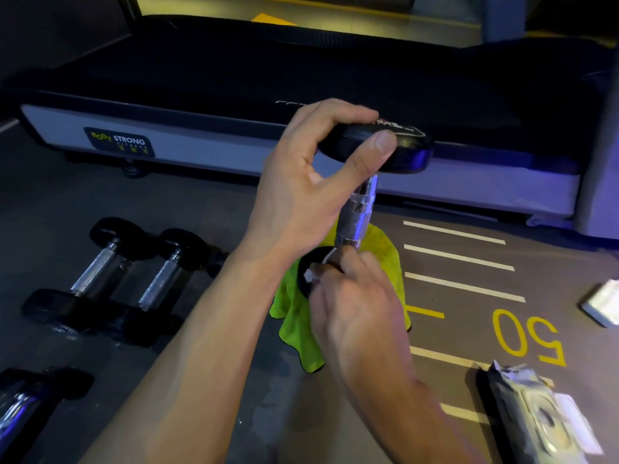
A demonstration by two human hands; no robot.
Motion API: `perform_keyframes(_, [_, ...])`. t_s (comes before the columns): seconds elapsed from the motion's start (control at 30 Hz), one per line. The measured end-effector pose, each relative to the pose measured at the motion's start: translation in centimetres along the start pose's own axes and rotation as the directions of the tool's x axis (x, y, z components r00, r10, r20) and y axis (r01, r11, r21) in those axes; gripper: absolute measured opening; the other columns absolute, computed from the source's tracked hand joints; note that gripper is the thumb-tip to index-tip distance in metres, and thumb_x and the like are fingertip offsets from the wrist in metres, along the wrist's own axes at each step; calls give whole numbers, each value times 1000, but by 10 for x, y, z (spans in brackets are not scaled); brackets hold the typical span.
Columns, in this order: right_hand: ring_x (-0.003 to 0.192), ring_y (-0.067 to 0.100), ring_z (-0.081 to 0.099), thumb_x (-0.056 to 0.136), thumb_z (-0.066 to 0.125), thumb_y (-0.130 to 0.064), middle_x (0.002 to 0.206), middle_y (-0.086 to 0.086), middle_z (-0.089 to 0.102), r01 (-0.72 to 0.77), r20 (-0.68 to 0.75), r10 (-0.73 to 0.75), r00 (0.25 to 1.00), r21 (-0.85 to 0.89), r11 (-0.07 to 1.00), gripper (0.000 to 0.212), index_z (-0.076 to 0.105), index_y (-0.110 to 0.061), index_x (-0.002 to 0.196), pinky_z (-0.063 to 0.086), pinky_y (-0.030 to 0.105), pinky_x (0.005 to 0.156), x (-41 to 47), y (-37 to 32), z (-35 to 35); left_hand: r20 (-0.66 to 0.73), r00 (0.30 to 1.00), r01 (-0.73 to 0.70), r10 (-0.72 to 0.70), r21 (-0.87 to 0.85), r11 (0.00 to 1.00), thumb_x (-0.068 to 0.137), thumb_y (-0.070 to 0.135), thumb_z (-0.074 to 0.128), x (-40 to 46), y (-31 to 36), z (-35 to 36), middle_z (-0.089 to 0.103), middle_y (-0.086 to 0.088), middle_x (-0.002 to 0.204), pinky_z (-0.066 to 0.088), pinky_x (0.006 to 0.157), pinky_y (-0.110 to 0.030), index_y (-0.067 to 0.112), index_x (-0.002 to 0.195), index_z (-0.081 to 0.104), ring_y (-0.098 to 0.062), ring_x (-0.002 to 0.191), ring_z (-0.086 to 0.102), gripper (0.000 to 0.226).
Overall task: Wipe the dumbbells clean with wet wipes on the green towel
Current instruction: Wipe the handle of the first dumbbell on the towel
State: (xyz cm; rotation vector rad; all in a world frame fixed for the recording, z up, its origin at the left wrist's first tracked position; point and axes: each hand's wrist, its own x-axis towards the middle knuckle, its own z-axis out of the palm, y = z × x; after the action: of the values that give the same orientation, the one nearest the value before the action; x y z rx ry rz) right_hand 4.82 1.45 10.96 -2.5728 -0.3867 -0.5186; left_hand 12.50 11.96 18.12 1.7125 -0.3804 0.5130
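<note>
My left hand (301, 182) grips the upright dumbbell (360, 209) on the green towel (294, 323); my right hand (355, 306) pinches a wipe (313, 272); the wipe pack (536, 416) lies open nearby.

Lime-green towel (385, 249); black-ended chrome dumbbell (358, 212); yellow, white floor markings (459, 259).

Floor (335, 413): you work on grey gym flooring with white stripes and a yellow "50" painted at right.
Green towel (294, 326): crumpled on the floor at centre.
Upright dumbbell (356, 216): stands on end on the towel.
Dumbbell pair (110, 279): two lie side by side on the floor, left of the towel.
Third dumbbell (23, 400): lower left, partly cut off.
Wet-wipe pack (539, 416): lower right, on the floor.
White packet (603, 304): right edge, unclear.
Treadmill base (207, 142): across the back, reading "BODY STRONG".
</note>
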Motion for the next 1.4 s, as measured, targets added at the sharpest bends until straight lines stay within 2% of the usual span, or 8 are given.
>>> perform_keyframes(0.13, [91, 16, 60, 96, 52, -24, 98, -9, 67, 32, 16, -36, 999, 205, 978, 24, 76, -21, 93, 48, 27, 80, -6, 19, -16, -3, 1000, -8, 8, -6, 1000, 94, 41, 72, 1, -2, 0, 63, 6, 119, 50, 106, -49, 28, 113, 69, -17, 117, 64, 23])
perform_keyframes(0.33, [60, -1, 47, 105, 57, -21, 64, -15, 61, -370, -45, 504, 863, 623, 689, 32, 74, -20, 78, 40, 23, 58, 4, 71, -53, -23, 1000, -4, 4, -1, 1000, 94, 42, 72, 3, -4, 2, 64, 5, 118, 51, 105, -47, 28, 112, 70, -15, 114, 64, 23])
perform_keyframes(0.43, [50, -3, 45, 103, 62, -21, 53, -21, 55, -315, -45, 405, 913, 552, 772, 38, 64, -34, 67, 32, 11, 49, 11, 56, -43, -31, 999, 10, -10, -2, 1000, 93, 43, 72, 6, -4, 4, 65, 7, 114, 51, 104, -43, 30, 110, 70, -11, 111, 65, 22])
perform_keyframes(0.53, [84, -1, 70, 98, 68, -18, 88, -16, 74, -206, -42, 263, 964, 508, 836, 14, 72, -29, 91, 51, 16, 72, 10, 42, -26, -30, 999, 23, -23, -1, 1000, 93, 44, 72, 9, -3, 5, 64, 12, 109, 52, 99, -33, 33, 108, 70, -6, 106, 65, 18])
perform_keyframes(0.67, [101, 10, 62, 94, 69, -27, 105, -16, 62, 9, -65, 13, 998, 333, 943, 16, 77, -29, 107, 46, 17, 85, 6, 39, -14, -41, 999, 33, -33, 4, 999, 92, 45, 73, 12, -3, 5, 64, 12, 107, 52, 96, -28, 34, 106, 70, -3, 104, 65, 18])
perform_keyframes(1.03, [80, 14, 55, 92, 69, -7, 93, 1, 62, 170, -261, -138, 955, 105, 980, 14, 77, -11, 103, 33, 13, 73, 51, 41, -23, -10, 998, 59, -59, 24, 998, 91, 48, 73, 16, -3, 5, 67, 10, 112, 55, 98, -37, 34, 107, 72, -4, 106, 66, 21])
perform_keyframes(1.23, [89, 13, 68, 89, 67, -13, 104, -10, 72, 166, -52, -159, 986, 173, 971, 20, 78, -24, 102, 50, 21, 75, 28, 44, -18, -10, 998, 68, -67, 15, 998, 88, 51, 74, 19, -4, 5, 69, 7, 111, 54, 99, -38, 37, 105, 72, -7, 105, 66, 22])
perform_keyframes(1.4, [78, 21, 53, 87, 63, -4, 87, 0, 54, 180, -268, -155, 951, 71, 981, 7, 66, -10, 86, 27, 20, 66, 71, 32, -33, -11, 998, 57, -57, 42, 997, 90, 52, 71, 20, -4, 4, 68, 7, 112, 53, 101, -38, 35, 107, 72, -5, 107, 66, 24])
